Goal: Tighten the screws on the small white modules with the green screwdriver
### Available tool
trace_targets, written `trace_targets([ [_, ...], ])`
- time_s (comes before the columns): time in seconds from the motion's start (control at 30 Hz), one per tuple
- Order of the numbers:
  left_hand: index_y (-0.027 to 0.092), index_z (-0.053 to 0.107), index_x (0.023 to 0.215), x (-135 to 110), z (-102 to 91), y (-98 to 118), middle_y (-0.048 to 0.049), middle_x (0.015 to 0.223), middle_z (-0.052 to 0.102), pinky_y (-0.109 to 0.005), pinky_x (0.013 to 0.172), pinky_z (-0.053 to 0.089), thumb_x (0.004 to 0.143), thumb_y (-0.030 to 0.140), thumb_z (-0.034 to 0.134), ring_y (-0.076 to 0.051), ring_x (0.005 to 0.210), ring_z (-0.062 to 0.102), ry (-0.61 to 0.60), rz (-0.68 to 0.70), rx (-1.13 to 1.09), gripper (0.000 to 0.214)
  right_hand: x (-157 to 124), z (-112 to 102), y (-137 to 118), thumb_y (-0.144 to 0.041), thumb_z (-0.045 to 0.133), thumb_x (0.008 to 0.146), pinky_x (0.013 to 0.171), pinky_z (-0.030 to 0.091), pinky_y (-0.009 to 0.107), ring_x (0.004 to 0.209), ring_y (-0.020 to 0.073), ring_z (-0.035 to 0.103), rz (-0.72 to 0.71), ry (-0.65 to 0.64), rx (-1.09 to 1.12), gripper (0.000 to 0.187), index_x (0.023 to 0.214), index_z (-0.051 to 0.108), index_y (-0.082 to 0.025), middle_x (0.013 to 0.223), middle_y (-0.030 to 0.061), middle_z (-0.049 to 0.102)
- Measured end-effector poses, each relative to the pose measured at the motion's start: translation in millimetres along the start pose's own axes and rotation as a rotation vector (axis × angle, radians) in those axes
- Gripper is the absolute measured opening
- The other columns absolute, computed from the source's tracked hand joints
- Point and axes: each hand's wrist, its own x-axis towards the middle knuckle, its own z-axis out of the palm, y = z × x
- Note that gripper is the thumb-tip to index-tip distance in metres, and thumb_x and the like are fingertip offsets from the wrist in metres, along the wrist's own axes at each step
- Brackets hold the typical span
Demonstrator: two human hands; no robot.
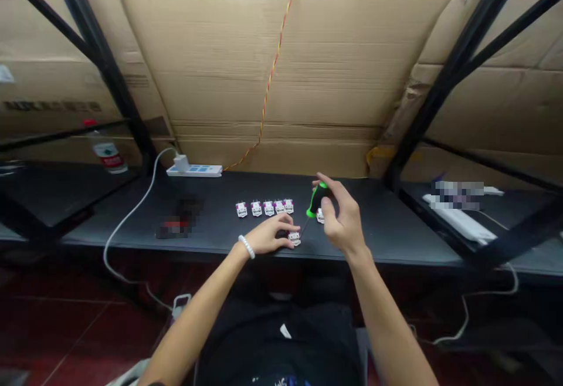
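Note:
My left hand (271, 234), with a white bracelet at the wrist, pinches a small white part (294, 238) against the black table near its front edge. In my right hand (341, 213) is a screwdriver (316, 199) with a black and green handle. Its thin shaft slants down to the left, and the tip is at or close to the held part; contact is too small to make out. Behind my left hand stands a row of several similar white parts (268, 207) with purple bits. Another white part (320, 216) lies partly hidden behind my right hand.
A white power strip (196, 171) with a plugged-in charger lies at the back left, its cable hanging over the front edge. Black metal posts (433, 98) frame the table (387, 233). Cardboard (211, 69) walls the back. A bottle (108, 154) stands at far left.

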Motion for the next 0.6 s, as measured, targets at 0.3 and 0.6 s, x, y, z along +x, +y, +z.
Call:
trace_targets([
  [0.3,0.023,0.076,0.129,-0.4,-0.5,-0.1,-0.0100,0.123,0.062,-0.042,0.112,0.047,0.086,0.034,0.084,-0.025,0.118,0.062,-0.001,-0.003,-0.010,0.045,0.7,-0.8,-1.0,-0.023,0.049,0.100,0.096,0.057,0.045,0.104,0.0250,0.067,0.001,-0.001,-0.036,0.045,0.144,0.059,-0.026,0.119,0.0100,0.068],
  [0.6,0.023,0.076,0.127,-0.4,-0.4,-0.3,-0.0097,0.123,0.062,-0.042,0.112,0.047,0.086,0.037,0.084,-0.026,0.119,0.062,0.005,0.000,-0.003,0.044,0.0,-2.1,-0.5,-0.029,0.050,0.102,0.094,0.058,0.045,0.107,0.0257,0.069,0.007,-0.013,-0.008,0.044,0.145,0.058,-0.026,0.120,0.0109,0.070],
])
